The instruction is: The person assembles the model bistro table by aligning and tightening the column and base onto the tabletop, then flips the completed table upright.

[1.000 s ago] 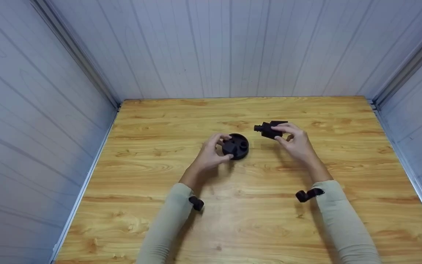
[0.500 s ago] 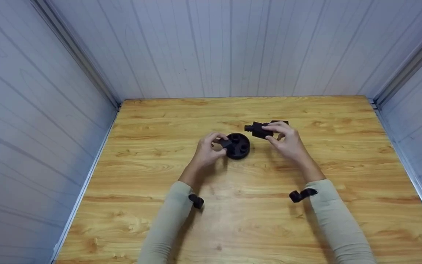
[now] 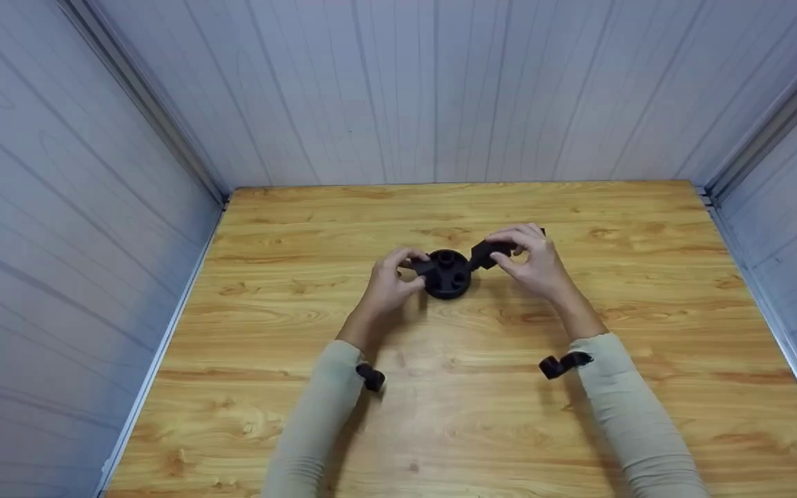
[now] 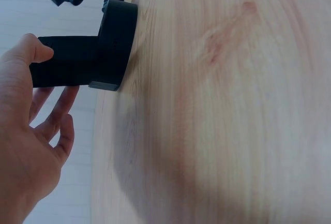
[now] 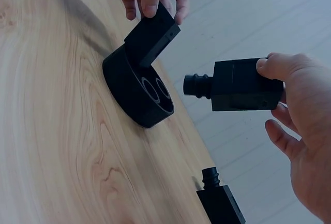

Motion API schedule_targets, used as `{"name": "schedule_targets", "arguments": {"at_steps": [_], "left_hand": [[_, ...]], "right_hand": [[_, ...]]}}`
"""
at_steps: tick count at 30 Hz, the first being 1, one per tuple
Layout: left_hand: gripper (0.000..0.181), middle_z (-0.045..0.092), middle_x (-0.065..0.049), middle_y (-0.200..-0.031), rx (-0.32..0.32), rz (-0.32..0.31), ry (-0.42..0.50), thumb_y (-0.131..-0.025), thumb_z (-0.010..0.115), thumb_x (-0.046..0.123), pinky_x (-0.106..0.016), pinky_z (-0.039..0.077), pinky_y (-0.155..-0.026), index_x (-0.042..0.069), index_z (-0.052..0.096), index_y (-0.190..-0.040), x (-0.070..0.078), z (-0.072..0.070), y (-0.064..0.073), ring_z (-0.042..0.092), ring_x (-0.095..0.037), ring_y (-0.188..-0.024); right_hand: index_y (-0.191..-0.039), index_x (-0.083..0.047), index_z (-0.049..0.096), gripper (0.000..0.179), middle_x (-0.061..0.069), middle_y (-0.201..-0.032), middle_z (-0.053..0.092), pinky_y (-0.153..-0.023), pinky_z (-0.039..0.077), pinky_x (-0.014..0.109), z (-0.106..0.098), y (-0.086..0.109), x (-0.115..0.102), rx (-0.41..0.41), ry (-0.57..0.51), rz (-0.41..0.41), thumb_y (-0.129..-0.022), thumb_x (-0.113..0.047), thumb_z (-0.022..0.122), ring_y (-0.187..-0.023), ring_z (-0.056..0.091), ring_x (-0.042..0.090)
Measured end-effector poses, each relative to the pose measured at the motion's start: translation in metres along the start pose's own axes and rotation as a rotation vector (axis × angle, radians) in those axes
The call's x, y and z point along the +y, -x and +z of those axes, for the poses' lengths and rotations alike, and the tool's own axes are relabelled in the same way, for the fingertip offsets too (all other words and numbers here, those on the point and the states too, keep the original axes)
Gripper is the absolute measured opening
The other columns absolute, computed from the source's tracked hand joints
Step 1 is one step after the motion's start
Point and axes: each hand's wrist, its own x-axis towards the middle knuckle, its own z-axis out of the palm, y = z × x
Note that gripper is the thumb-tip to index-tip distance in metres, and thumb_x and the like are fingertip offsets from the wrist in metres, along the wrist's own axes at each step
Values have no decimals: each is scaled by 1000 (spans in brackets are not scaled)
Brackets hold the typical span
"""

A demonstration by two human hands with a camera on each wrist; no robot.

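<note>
In the head view a round black base [image 3: 447,285] with ring-shaped sockets rests on the wooden table. My left hand [image 3: 386,285] pinches a black rectangular block [image 5: 150,39] between thumb and fingers; its lower end sits in the base. To the right, my right hand [image 3: 538,266] pinches a second black block [image 5: 239,84] by its plain end. The ribbed plug [image 5: 198,86] of that block points toward the base and, in the right wrist view, is apart from it. A third black block [image 5: 221,204] with a similar plug lies on the table, mostly hidden behind my right hand in the head view.
The wooden table [image 3: 454,415] spreads in front of both arms. Pale panelled walls [image 3: 398,90] stand at the back and on both sides. A small black camera mount is on each sleeve, left mount [image 3: 371,377] and right mount [image 3: 563,364].
My right hand has moved left with its block, whose plug has tipped down toward the base. My left hand has shifted slightly left, its block leaning left, which uncovers more of the base's sockets.
</note>
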Motion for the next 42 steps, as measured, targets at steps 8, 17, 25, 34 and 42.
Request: {"name": "schedule_targets", "arguments": {"at_steps": [8, 17, 25, 34, 42], "left_hand": [[31, 78, -14, -135, 11, 4, 0, -93, 76, 3, -54, 58, -97, 11, 78, -123, -1, 0, 0, 75, -38, -120], [32, 78, -15, -136, 2, -11, 18, -95, 75, 2, -58, 60, -101, 9, 78, -126, 0, 1, -1, 75, -41, -123], [32, 78, -13, -136, 8, -24, 15, -94, 75, 2, -54, 59, -102, 10, 78, -125, 1, 2, -1, 75, -39, -123], [34, 78, -14, -134, 7, -22, 3, -95, 75, 2, -54, 58, -101, 10, 78, -127, 0, 2, 0, 76, -39, -124], [33, 78, -16, -132, 19, -1, 10, -93, 75, 3, -57, 60, -99, 8, 78, -126, -2, 2, -1, 77, -40, -122]], "right_hand": [[-126, -5, 85, 26, 21, -127, 80, -85, 49, 24, 8, -3, -4, -32, 14, -37, -100, -4, 84, -115, 67, 28], [-128, -4, 84, 26, 19, -129, 80, -80, 48, 27, 23, -3, 0, -85, 23, -35, -102, -7, 83, -113, 66, 32], [-126, -4, 84, 31, 18, -125, 82, -76, 50, 39, 33, 0, 4, -108, 31, -29, -96, -3, 88, -105, 63, 33], [-137, -6, 80, 39, 19, -138, 77, -93, 54, 51, 33, -2, 3, -210, 18, 6, -98, 0, 83, -95, 62, 32], [-150, -3, 71, 51, 25, -156, 67, -90, 56, 33, 34, -6, 5, -361, -41, 61, -100, 4, 77, -131, 65, 41]]}}
